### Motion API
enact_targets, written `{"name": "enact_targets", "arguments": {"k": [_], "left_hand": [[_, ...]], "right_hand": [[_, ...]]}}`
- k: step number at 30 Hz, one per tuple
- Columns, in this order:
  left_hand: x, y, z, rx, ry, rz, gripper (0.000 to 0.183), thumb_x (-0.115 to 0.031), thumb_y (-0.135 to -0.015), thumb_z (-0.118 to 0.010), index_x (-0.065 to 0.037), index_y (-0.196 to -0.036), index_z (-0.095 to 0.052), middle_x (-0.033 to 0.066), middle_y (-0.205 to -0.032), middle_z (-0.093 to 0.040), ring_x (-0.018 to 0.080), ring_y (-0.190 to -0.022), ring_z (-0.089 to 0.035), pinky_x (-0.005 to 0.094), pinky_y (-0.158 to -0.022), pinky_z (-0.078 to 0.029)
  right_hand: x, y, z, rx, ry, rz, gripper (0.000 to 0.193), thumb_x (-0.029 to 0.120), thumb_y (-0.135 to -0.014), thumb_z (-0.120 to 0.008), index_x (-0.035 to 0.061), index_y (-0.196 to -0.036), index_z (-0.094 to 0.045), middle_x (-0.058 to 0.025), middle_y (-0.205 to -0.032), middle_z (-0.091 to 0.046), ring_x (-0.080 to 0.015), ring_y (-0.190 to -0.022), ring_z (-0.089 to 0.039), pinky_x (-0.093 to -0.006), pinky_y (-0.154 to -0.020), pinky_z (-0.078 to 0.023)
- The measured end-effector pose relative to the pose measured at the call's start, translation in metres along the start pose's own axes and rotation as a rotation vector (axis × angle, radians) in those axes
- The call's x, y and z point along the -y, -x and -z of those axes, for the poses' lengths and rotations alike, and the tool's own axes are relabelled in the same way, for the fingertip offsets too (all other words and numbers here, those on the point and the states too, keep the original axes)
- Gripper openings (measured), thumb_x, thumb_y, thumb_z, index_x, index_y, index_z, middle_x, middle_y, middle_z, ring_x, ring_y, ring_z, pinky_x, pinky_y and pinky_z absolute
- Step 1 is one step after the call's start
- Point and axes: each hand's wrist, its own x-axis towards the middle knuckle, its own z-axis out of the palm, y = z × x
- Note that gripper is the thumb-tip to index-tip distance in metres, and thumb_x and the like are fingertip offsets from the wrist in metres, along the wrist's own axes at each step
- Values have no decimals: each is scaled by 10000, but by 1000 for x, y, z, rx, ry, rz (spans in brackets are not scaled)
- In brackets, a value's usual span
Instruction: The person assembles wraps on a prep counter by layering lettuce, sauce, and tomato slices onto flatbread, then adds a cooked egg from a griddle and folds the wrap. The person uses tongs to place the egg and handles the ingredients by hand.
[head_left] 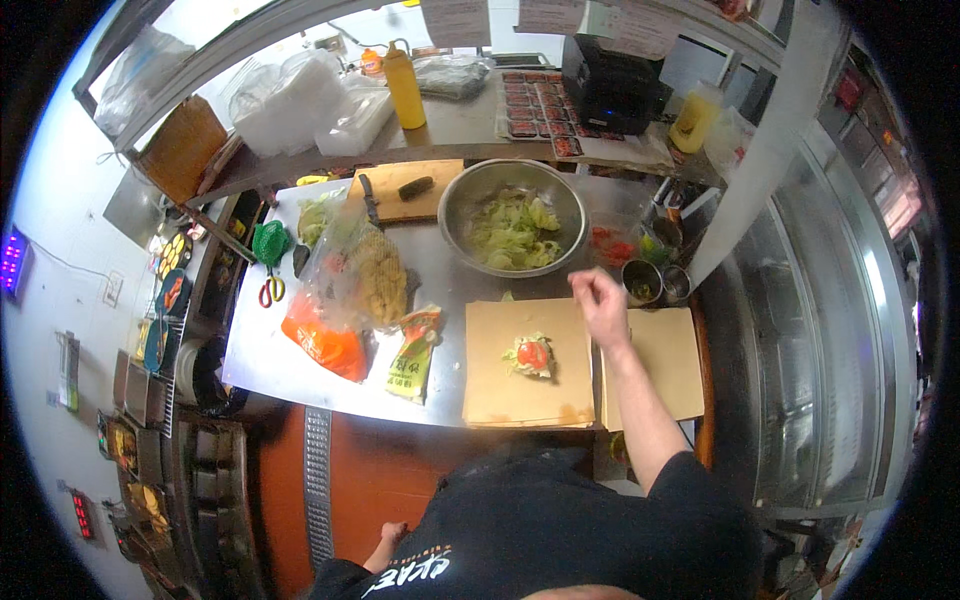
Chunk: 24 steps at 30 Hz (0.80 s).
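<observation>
My right hand (598, 300) hovers over the far right of a stack of brown paper sheets (490, 390), beside a metal cup (641, 284) with green bits in it. Its fingers are curled and pinched; anything between them is too small to make out. On the paper lies a small pile of shredded lettuce (515, 357) topped by a red tomato slice (533, 354). Beyond the stack stands a steel bowl (455, 225) of chopped lettuce (515, 230). Low by my body hangs my left hand (395, 530), away from the table, its fingers mostly hidden.
Left on the table are a clear bag of yellowish food (380, 275), an orange bag (330, 347), scissors (272, 291) and a cutting board (410, 205) with a knife (369, 198). A yellow squeeze bottle (403, 88) and black printer (612, 85) occupy the shelf above.
</observation>
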Motion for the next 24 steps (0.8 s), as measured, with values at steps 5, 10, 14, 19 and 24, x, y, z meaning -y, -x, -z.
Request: {"name": "enact_targets", "arguments": {"k": [5, 10, 14, 19, 24], "left_hand": [[4, 28, -34, -164, 507, -237, 388, -395, -932, -703, -10, -906, -738, 190, -810, -734, 315, -816, -750, 479, -694, -573], [-92, 64, -72, -362, 763, -30, 262, -263, -914, -737, -2, -902, -743, 187, -836, -754, 306, -870, -748, 457, -778, -573], [-137, 69, -81, -452, 641, -83, 201, -184, -893, -776, 0, -973, -767, 152, -911, -796, 240, -869, -743, 381, -824, -580], [-116, 76, -93, -387, 808, -53, 215, -207, -938, -781, 5, -976, -781, 101, -915, -792, 182, -861, -714, 360, -797, -572], [-107, 74, -122, -341, 717, -162, 282, -257, -986, -702, 16, -981, -776, 170, -952, -793, 274, -892, -744, 410, -818, -578]], "right_hand": [[69, -121, 0, 1, -30, 158, 221, 94, -1031, -707, 9, -1232, -744, -69, -1177, -751, -125, -1018, -681, -300, -908, -559], [126, -256, -57, 49, -53, 521, 526, 186, -975, -776, 27, -1454, -629, -150, -1379, -710, -239, -1204, -692, -365, -1031, -552], [142, -324, -116, -3, 37, 495, 755, 307, -902, -850, 39, -1534, -537, -216, -1426, -667, -300, -1195, -694, -428, -1042, -544], [124, -316, -119, -107, 101, 328, 665, 173, -941, -831, -8, -1500, -518, -182, -1408, -647, -269, -1329, -599, -391, -1050, -504], [114, -311, -73, -309, -279, 200, 618, 86, -975, -797, 5, -1494, -470, -155, -1293, -616, -218, -1109, -683, -318, -914, -550]]}}
